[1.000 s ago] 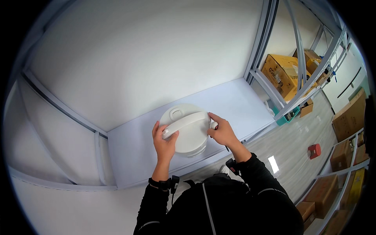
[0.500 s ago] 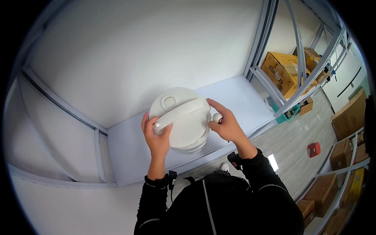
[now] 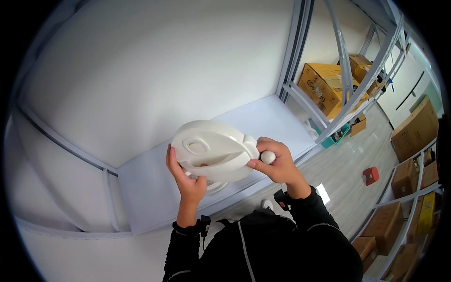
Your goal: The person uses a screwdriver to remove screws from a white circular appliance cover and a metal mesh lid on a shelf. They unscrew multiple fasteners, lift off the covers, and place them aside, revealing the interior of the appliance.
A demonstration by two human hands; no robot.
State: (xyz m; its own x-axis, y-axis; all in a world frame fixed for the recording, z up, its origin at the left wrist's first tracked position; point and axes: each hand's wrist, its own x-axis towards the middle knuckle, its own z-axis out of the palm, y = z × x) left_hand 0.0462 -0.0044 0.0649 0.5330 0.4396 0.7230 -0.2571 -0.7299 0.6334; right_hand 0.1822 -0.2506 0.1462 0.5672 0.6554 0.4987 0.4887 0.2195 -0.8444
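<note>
A white, round, lidded plastic device (image 3: 225,131) tilts between my hands over the shelf. Its top carries a round raised cap (image 3: 196,147) and a long bar-shaped handle. Beneath its near edge shows a white ringed part (image 3: 216,187); whether it is joined to the top I cannot tell. My left hand (image 3: 187,181) grips the device's left side, thumb at the near edge, some fingers hidden. My right hand (image 3: 278,163) is closed around the tab at its right end. A round white knob (image 3: 268,157) sits between thumb and fingers there.
The white shelf (image 3: 263,115) lies under the device, with a white wall behind it. Grey metal posts (image 3: 292,51) rise at its right end. Beyond stand a yellow carton (image 3: 324,89), a teal bin (image 3: 336,136), a red object (image 3: 370,175) on the floor and boxes on racks.
The device has tipped from nearly flat to a steep tilt, its handle turning toward me. My left hand has shifted from the handle's end to the device's side; my right hand now grips the right end.
</note>
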